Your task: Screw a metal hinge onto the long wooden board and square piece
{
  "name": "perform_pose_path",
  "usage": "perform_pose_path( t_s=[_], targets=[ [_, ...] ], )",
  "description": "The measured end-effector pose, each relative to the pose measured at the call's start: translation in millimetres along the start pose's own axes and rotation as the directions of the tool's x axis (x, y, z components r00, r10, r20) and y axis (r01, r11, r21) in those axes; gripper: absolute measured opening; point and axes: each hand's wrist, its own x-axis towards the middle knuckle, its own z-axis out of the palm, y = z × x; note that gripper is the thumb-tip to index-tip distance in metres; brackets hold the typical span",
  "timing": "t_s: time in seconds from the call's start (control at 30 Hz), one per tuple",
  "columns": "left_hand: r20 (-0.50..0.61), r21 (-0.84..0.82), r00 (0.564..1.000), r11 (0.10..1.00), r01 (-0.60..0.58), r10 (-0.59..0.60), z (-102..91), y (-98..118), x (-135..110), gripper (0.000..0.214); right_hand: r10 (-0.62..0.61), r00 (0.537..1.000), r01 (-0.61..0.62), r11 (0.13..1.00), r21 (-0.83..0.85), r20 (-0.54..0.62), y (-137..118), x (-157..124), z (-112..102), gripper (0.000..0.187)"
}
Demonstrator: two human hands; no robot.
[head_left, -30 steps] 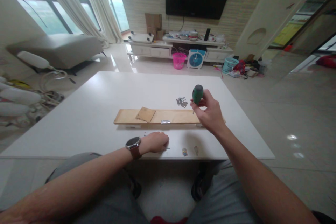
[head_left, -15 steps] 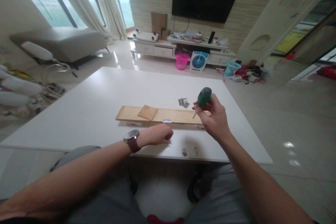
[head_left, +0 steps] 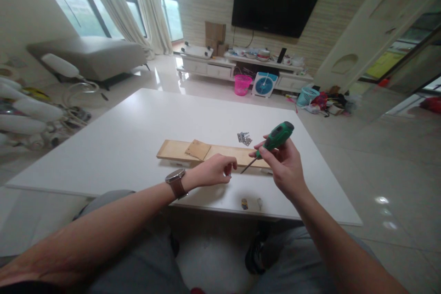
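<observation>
The green-handled screwdriver is up in the air over the right end of the white surface. It slants, with the handle high and to the right and its thin metal shaft running down and to the left. The right hand has it in a closed grip, fingers and thumb wrapped around the lower part of the handle. The tip ends just above the near edge of a long pale wooden plank, close to the left hand.

That hand's grip is drawn closed, thumb and forefinger pinched together at the plank's near edge. Whether anything small sits between them cannot be told. A brown-strapped wristwatch is on the left wrist.

The plank lies flat across the middle of the surface. A small square piece of thin wood rests on top of it, slightly turned. Beyond the plank, a little cluster of silver metal hinges lies just left of the screwdriver handle. Two small stickers sit near the front edge, below the right hand.
</observation>
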Motion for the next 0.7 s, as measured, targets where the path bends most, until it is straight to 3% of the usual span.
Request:
perform_pose_path(
  t_s=[0.3,0.7],
  targets=[
    [-0.11,-0.176,0.993,0.983,-0.059,0.04,-0.5,5.6,-1.3,0.049,-0.011,0.999,0.01,1.0,0.018,0.053,9.5,-5.3,10.6,0.028],
    [-0.162,-0.173,0.986,0.983,-0.053,0.024,-0.1,8.0,-1.8,0.044,-0.027,0.998,0.028,1.0,-0.013,0.057,21.7,-8.6,12.2,0.031]
  ],
)
